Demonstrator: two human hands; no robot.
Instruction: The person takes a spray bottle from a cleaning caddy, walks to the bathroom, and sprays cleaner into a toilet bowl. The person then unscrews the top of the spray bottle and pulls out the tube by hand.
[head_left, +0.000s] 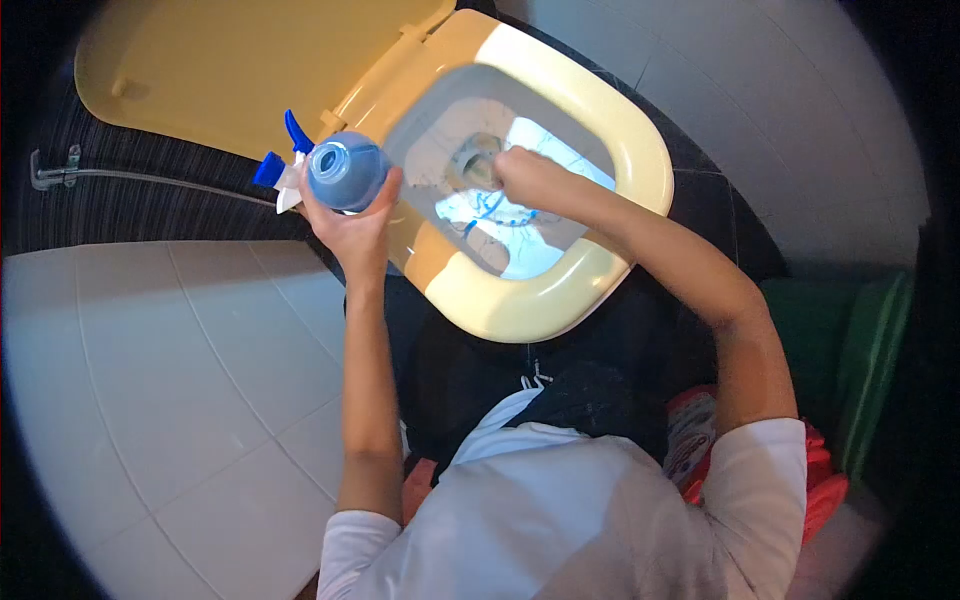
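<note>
My left hand (350, 232) is wrapped round a translucent blue spray bottle (350, 180), whose uncapped neck faces up towards me. A white and blue trigger sprayer head (288, 180) is off the bottle and held beside it in the same hand. My right hand (525, 180) is closed in a fist over the toilet bowl (420, 150). What it may hold is hidden; a round greyish shape lies just beyond the knuckles, and I cannot tell what it is. Blue streaks (500, 207) mark the inside of the bowl below the right hand.
The cream toilet seat (550, 290) is down and its yellow lid (250, 60) is raised. A metal hose (180, 178) runs along the dark wall at left. White tiles (180, 370) are on the left. A red and white packet (690, 440) and a green bin (850, 350) are at right.
</note>
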